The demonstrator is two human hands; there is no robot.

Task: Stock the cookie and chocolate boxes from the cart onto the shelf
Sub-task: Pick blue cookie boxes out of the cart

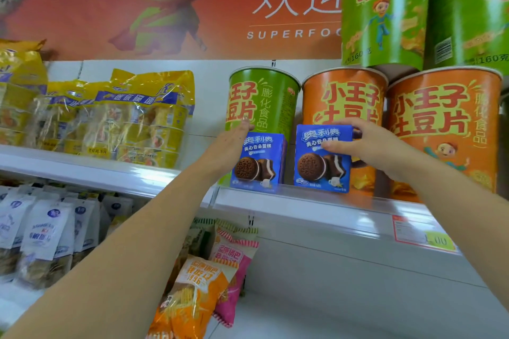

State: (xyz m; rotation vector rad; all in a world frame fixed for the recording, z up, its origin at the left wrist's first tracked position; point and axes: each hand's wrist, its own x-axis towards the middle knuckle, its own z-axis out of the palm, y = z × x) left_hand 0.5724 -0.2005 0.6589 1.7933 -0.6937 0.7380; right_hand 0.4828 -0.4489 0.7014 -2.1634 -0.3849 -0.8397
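a: store shelf under a red banner, chip tubs behind. step?
b: placing. left hand flat, fingers straight, against left cookie box; right hand clamped on right cookie box, at shelf front.
a: next?
b: probably squaring up, letting go. two boxes; five tubs.

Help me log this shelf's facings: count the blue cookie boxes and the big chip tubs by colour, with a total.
blue cookie boxes: 2
green tubs: 3
orange tubs: 2
Total in view: 7
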